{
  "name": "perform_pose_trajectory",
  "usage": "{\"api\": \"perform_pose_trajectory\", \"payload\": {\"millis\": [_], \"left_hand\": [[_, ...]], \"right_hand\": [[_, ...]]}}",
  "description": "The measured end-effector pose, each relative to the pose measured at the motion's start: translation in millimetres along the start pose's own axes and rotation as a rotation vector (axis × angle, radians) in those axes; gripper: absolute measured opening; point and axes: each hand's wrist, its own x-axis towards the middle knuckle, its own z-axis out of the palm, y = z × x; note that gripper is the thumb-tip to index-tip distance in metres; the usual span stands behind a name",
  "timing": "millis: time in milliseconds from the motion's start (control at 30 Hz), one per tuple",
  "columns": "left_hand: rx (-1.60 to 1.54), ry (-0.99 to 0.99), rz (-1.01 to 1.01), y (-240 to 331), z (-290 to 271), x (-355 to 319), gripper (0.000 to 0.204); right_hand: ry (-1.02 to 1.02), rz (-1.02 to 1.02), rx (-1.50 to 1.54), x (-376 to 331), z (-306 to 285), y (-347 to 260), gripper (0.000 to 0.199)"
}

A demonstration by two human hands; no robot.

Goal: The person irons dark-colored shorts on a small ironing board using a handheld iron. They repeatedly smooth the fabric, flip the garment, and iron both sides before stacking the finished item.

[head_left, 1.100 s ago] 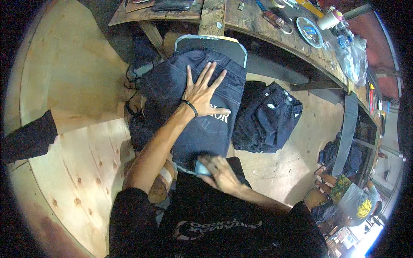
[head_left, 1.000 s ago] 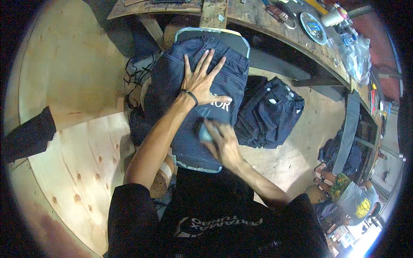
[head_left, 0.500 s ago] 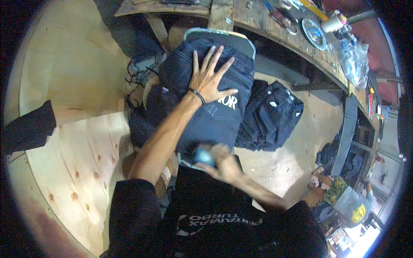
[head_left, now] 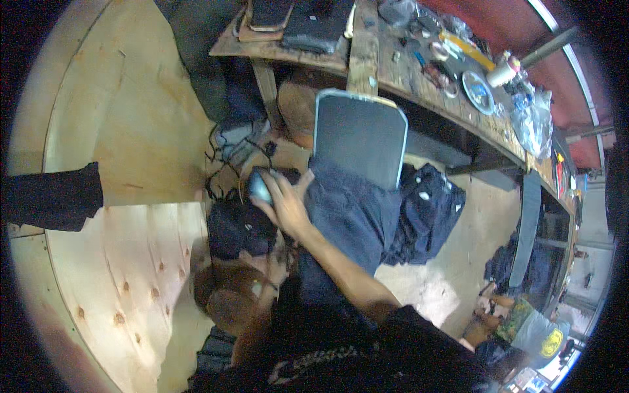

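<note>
Denim garment: I see dark blue jeans cloth [head_left: 354, 223] draped down the lower end of a grey padded board [head_left: 357, 134]. It lies flat there, I judge, so that a hand can work across its face.
Right hand: my right hand [head_left: 285, 206] is off the left edge of the cloth, over the floor clutter, with its fingers wrapped closed around a small rounded grey-blue tool [head_left: 260, 187].
Tool: only its domed back shows, so I cannot say what kind it is. The palm-over hold looks suited to pushing it along a surface.
Left hand: I cannot tell its state. The forearm [head_left: 252, 331] rises from the lower edge and the hand is lost in shadow beneath the cloth.
Board: it leans tilted against the wooden workbench [head_left: 367, 62], bare at the top and covered lower down. The slant brings the cloth toward me.
Black bundle: a dark heap [head_left: 239, 229] sits just below the tool, with black cables [head_left: 219, 154] trailing above it.
Second heap: more dark blue garments [head_left: 429, 209] lie on the floor just right of the board, apart from the piece in hand.
Bench top: a plate [head_left: 477, 92], a white cup [head_left: 503, 73] and small loose items sit well away from the cloth.
Plywood: pale sheets [head_left: 111, 262] fill the left side.
</note>
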Motion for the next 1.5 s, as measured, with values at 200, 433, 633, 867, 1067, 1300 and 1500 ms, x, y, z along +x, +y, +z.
{"api": "perform_pose_trajectory", "payload": {"millis": [200,433,633,867,1067,1300,1500], "left_hand": [[-0.418,0.075,0.415,187.2,-46.8,3.9,0.049],[0.159,0.311,0.217,297.8,-21.1,137.4,0.111],[0.494,0.424,0.737,329.7,-54.6,146.4,0.090],[0.578,-0.495,0.443,375.3,-86.4,184.6,0.091],[-0.284,-0.877,0.319,353.6,-123.0,196.3,0.060],[0.545,0.142,0.732,348.2,-95.5,200.5,0.102],[0.598,0.337,0.868,342.5,-77.1,227.3,0.144]], "right_hand": [[0.443,-0.035,0.186,-29.3,-42.7,24.3,0.072],[0.627,0.165,-0.264,-25.9,-128.7,160.4,0.070],[0.732,0.239,-0.199,29.3,-117.3,223.5,0.062],[0.739,0.232,-0.160,18.7,-120.4,219.1,0.063],[0.735,0.294,-0.046,23.5,-114.0,235.7,0.067],[0.651,0.296,-0.133,-29.5,-140.4,158.3,0.059],[-0.264,-0.200,-0.042,-68.1,-111.1,96.5,0.076]]}}
